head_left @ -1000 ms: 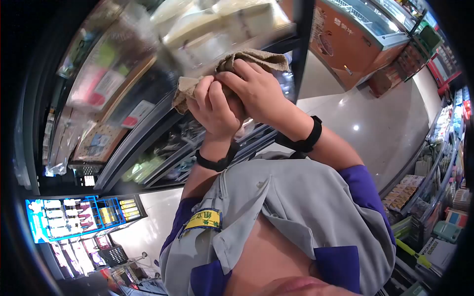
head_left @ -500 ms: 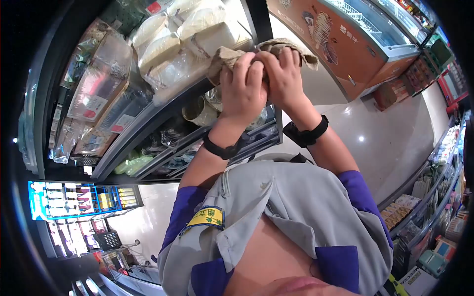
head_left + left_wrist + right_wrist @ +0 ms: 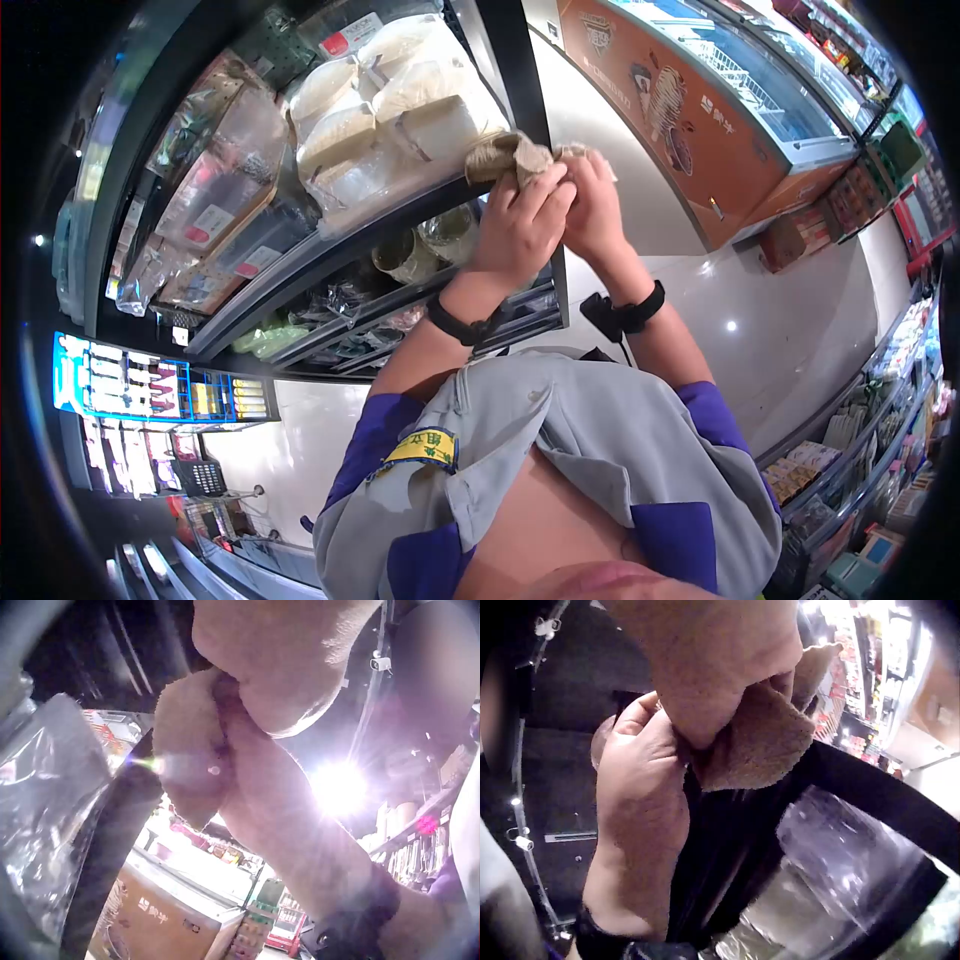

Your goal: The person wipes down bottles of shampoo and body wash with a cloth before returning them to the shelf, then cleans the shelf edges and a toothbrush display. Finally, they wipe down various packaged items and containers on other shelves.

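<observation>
A brown cloth (image 3: 505, 157) is bunched between both hands, in front of the right end of a black-framed shelf. My left hand (image 3: 522, 228) grips its left part with curled fingers. Close against it, my right hand (image 3: 594, 208) holds the other part, and a flap pokes out beyond the fingers. In the right wrist view the cloth (image 3: 761, 742) spreads below the right hand (image 3: 720, 667), with the left hand (image 3: 641, 787) beside it. The left wrist view shows the cloth (image 3: 187, 742) hanging by the right hand and forearm.
White plastic-wrapped packages (image 3: 420, 105) fill the shelf left of the hands, with boxed goods (image 3: 215, 190) farther left. Wrapped rolls (image 3: 400, 258) lie on a lower level. The black shelf post (image 3: 522, 75) rises just beyond the hands. An orange freezer (image 3: 690, 130) stands at the right.
Both hands, holding the cloth, have moved right along the shelf from the packages to beside the post. They have drawn slightly nearer the body in the last half second.
</observation>
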A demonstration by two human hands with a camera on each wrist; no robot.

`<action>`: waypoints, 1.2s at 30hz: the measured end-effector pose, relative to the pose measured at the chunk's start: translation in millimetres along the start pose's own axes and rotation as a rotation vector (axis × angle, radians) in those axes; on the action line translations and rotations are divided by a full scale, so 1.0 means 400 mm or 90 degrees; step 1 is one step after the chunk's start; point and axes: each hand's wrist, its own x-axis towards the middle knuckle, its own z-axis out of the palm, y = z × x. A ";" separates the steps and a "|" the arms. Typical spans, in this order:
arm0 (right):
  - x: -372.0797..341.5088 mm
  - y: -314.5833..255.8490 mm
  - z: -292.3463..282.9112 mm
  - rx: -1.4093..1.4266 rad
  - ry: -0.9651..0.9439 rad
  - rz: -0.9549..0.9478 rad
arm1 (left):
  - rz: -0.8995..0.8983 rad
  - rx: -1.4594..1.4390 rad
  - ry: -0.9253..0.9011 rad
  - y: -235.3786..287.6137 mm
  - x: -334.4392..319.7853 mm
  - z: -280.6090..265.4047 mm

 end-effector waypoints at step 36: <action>0.014 -0.373 0.339 -0.065 -0.177 -0.238 | -0.239 0.124 0.135 -0.154 -0.288 -0.408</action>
